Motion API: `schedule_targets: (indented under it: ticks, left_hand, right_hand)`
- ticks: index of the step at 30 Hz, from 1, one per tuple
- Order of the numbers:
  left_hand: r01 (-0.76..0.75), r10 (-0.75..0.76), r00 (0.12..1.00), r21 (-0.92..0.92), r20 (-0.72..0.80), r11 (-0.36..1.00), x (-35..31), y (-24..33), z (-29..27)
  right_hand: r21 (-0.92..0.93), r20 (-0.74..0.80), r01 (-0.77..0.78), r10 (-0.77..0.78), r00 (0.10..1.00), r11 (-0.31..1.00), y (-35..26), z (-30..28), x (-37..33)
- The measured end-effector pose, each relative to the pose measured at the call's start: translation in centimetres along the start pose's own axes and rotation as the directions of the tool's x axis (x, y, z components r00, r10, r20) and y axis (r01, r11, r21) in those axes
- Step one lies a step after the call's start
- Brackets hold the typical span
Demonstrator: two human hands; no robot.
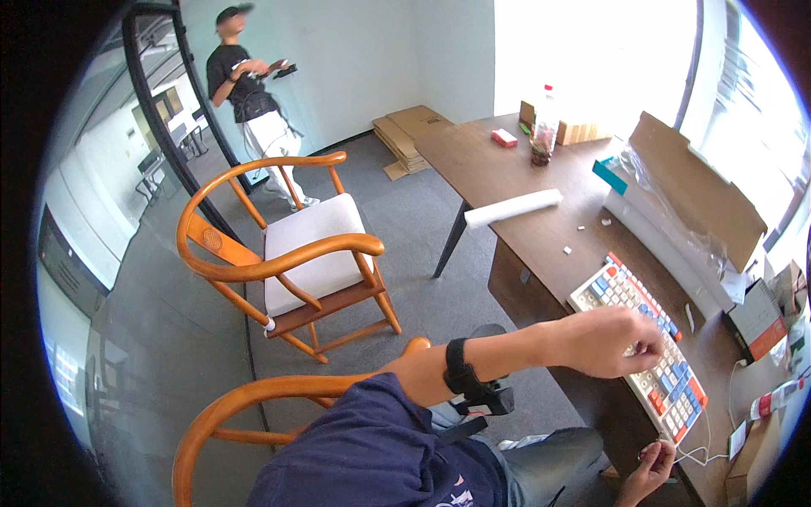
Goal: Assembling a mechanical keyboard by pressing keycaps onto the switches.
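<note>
A keyboard (610, 286) with white, blue and orange-red keycaps lies on the brown desk (541, 245), at a slant along its near side. My left hand (601, 342) is closed over the middle of the keyboard, hiding some keys. Its fingertips point away, so whatever they hold, if anything, is out of sight. A black strap (460, 372) circles my left wrist. Lower down, beside the keyboard's near end, my right hand (647, 475) pinches its fingers together on something small and dark that I cannot make out. A white cable (708, 439) runs near that end.
Small white pieces (567, 250), a white roll (514, 208), a bottle (545, 127) and an open cardboard box (697, 190) are on the desk. A wooden armchair (287, 245) stands left of it. Beyond, a person (245, 84) stands near flattened cardboard (410, 135).
</note>
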State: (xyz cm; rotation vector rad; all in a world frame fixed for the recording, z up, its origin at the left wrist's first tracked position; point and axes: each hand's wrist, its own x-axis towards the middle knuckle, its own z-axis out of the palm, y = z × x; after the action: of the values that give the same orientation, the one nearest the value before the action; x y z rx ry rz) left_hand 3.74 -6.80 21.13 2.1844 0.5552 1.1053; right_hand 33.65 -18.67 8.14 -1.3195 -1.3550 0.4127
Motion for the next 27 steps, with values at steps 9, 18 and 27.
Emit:
schedule_targets:
  ticks: [9, 18, 27]
  left_hand:
    - [0.192, -0.43, 0.376, 0.385, 0.821, 0.903, -10.9, -15.4, 11.2]
    - [0.286, -0.521, 0.0, 0.5, 0.853, 0.818, -24.2, -27.8, 24.4]
    - [0.781, -0.372, -0.024, 0.249, 0.928, 0.572, -29.0, -26.6, 17.4]
  right_hand:
    - [0.114, -0.091, 0.139, -0.129, 0.987, 0.984, -5.3, 1.7, 0.9]
    - [0.07, -0.096, 0.013, -0.006, 0.995, 0.997, -7.9, 1.1, -1.4]
    - [0.311, 0.235, 0.016, -0.093, 0.967, 0.95, -4.4, 1.4, 5.5]
